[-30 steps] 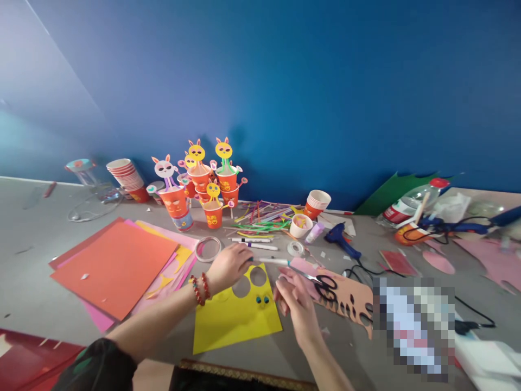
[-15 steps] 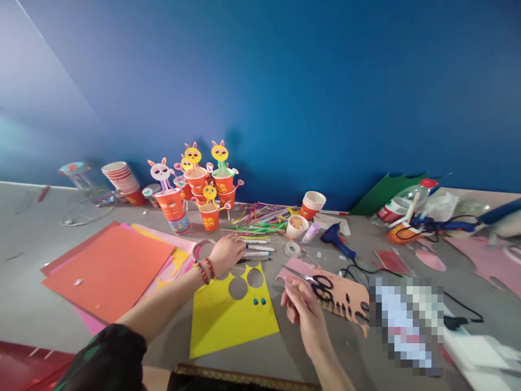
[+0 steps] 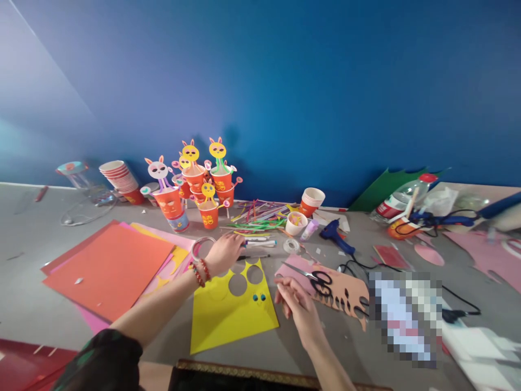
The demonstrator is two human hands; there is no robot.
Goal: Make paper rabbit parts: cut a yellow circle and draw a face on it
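Observation:
My left hand (image 3: 226, 253), with red bead bracelets on the wrist, reaches over the table with its fingers stretched and slightly bent. Its fingertips are at the near ends of several white markers (image 3: 260, 243). Below it lies a yellow sheet (image 3: 232, 320) with round holes and a small face with two blue eyes. My right hand (image 3: 299, 309) hovers right of the sheet, thumb and fingers curled together; whatever they may hold is too small to make out. Close by, black-handled scissors (image 3: 321, 282) rest on a cut pink-orange sheet (image 3: 350, 288). A slim dark pen (image 3: 256, 256) lies below the markers.
Orange and pink sheets (image 3: 109, 266) are stacked at left. Behind stand paper cups with bunny figures (image 3: 169, 201), coloured sticks (image 3: 260, 217), and a cup of scraps (image 3: 296, 222). A blue glue gun (image 3: 336, 236) trails a black cord. A bottle (image 3: 401, 201) stands at right.
The white markers near my left hand have shifted closer together, and its fingers moved slightly. My right hand has moved slightly up and left, its fingers still curled.

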